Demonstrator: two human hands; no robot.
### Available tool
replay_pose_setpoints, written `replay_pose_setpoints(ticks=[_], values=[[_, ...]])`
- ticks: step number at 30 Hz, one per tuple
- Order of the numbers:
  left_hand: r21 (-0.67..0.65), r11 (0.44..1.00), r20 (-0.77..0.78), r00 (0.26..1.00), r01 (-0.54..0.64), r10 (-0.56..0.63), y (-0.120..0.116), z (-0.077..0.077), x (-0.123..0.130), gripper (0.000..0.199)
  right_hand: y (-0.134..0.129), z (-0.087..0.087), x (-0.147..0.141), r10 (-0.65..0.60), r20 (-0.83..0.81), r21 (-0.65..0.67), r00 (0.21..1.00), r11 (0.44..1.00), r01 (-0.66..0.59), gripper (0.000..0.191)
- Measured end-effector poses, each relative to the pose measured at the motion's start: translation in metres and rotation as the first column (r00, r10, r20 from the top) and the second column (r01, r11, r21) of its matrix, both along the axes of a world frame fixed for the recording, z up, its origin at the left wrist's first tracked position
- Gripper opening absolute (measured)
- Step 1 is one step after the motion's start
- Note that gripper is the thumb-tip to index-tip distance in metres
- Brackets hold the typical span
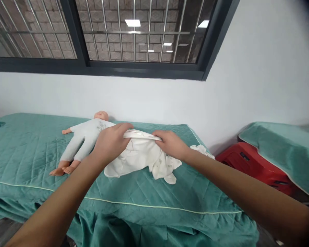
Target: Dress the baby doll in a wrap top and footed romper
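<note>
A white baby garment (136,156) with small printed patches hangs and rests on the green bed, its upper edge stretched between my hands. My left hand (112,140) is closed on the left end of that edge. Pinching the right end of it is my right hand (170,142). A baby doll (89,132) in a pale long-sleeved suit lies on its back to the left, head toward the wall; my left hand and forearm cover part of it. The exact kind of garment is hard to make out.
The quilted green bedspread (33,144) covers the bed beneath everything. Another white cloth (201,149) lies behind my right forearm. At the right stand a red plastic object (252,164) and a second green-covered surface (285,140). A barred window (141,34) is above the white wall.
</note>
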State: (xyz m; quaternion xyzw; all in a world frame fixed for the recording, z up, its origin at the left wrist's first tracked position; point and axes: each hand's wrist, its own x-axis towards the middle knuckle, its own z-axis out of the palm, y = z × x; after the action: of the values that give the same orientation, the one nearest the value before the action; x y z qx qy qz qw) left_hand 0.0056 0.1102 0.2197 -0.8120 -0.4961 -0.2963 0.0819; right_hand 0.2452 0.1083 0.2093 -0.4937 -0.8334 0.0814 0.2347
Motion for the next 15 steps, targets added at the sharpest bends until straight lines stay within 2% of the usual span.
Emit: replay_pose_setpoints(ticks=[3, 5, 9, 12, 15], values=[[0.036, 0.996, 0.02, 0.997, -0.078, 0.077, 0.008, -0.018, -0.017, 0.035, 0.004, 0.005, 0.028, -0.101, 0.018, 0.091, 0.995, 0.991, 0.099, 0.031], [0.042, 0.991, 0.102, 0.987, -0.13, 0.125, 0.015, -0.031, -0.028, 0.038, 0.003, 0.01, 0.042, -0.152, -0.01, 0.111, 0.988, 0.982, 0.152, 0.034], [-0.049, 0.989, 0.332, 0.932, -0.139, 0.147, 0.025, -0.051, -0.045, 0.031, -0.003, 0.02, 0.062, -0.218, -0.135, 0.045, 0.966, 0.973, 0.226, 0.031], [-0.16, 0.974, 0.451, 0.866, -0.159, 0.216, 0.026, -0.051, -0.053, 0.029, -0.009, 0.025, 0.077, -0.314, -0.245, -0.032, 0.917, 0.948, 0.316, 0.028], [-0.269, 0.944, 0.456, 0.838, -0.191, 0.299, 0.027, -0.042, -0.056, 0.03, -0.008, 0.024, 0.092, -0.373, -0.349, -0.133, 0.86, 0.928, 0.348, 0.026]])
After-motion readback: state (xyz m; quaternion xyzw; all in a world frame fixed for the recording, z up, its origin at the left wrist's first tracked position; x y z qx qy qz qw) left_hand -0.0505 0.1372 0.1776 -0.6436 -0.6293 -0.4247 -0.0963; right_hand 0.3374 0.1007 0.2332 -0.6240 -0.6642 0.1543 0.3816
